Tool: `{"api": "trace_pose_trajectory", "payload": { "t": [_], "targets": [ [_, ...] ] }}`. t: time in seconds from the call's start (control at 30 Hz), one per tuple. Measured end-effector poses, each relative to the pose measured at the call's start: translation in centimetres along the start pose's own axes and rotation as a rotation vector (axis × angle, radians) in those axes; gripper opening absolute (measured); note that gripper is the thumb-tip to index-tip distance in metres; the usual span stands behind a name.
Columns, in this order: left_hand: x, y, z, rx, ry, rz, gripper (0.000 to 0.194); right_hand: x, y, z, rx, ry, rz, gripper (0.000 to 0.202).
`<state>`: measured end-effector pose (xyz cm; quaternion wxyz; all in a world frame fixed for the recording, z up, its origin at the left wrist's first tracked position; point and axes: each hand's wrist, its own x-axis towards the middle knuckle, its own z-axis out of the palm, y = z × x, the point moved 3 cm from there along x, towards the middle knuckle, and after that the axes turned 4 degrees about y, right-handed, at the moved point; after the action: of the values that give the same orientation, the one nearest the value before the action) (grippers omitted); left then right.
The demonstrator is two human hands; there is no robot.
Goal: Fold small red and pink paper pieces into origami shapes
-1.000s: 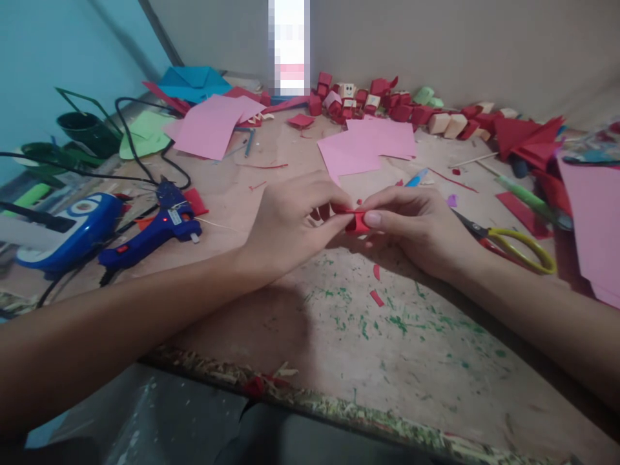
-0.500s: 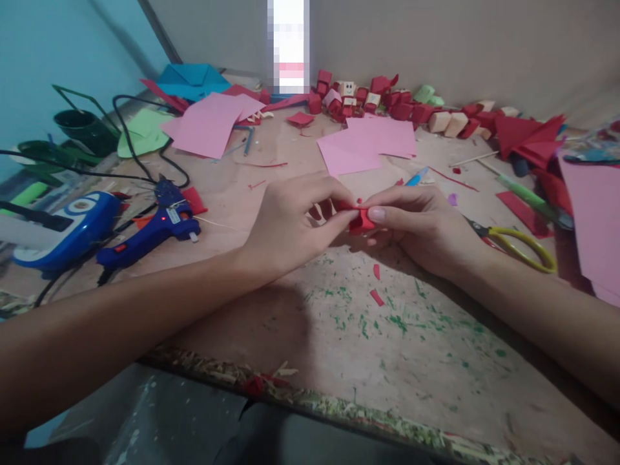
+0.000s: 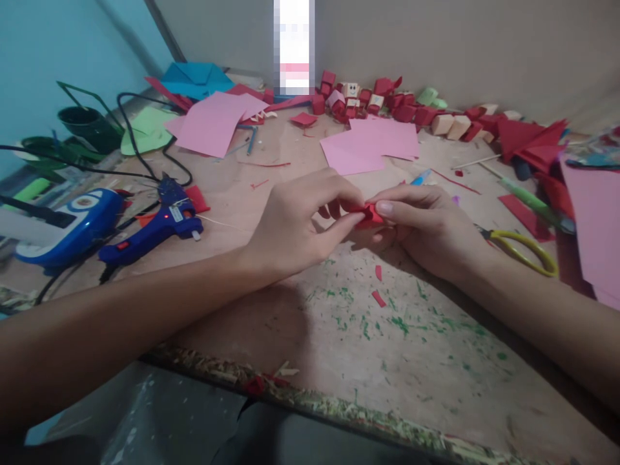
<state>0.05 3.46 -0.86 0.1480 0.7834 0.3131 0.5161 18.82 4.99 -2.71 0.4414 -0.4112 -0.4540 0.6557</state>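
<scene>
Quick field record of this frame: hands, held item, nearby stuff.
left hand: pinching the small red paper piece
right hand: pinching the same piece from the other side
surface: worn table with green flecks
left of hands: blue glue gun
right of hands: yellow-handled scissors
behind hands: pink paper sheets, row of red paper blocks

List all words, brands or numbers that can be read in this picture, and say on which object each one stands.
None can be read.
Glue gun: a small label, too blurred to read.
Blue and white device: a round mark, no legible letters.
Tall object by the wall: pixelated, unreadable.
Paper block: a drawn face, no text.
</scene>
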Motion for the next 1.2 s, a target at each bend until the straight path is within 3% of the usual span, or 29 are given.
{"api": "trace_pose_trajectory", "payload": {
  "t": [0.3,0.67,1.2],
  "targets": [
    [0.11,0.28,-0.18,-0.048,-0.028,0.016,0.013,0.19,0.21,-0.29,0.048,-0.016,0.021,0.004],
    [0.06,-0.22,0.01,-0.023,-0.054,-0.067,0.004,-0.05,0.19,-0.28,-0.05,-0.027,0.004,0.007],
    [0.11,-0.35,0.1,0.007,-0.086,-0.018,0.009,-0.14,0.42,-0.11,-0.062,-0.037,-0.029,0.007]
  ]
}}
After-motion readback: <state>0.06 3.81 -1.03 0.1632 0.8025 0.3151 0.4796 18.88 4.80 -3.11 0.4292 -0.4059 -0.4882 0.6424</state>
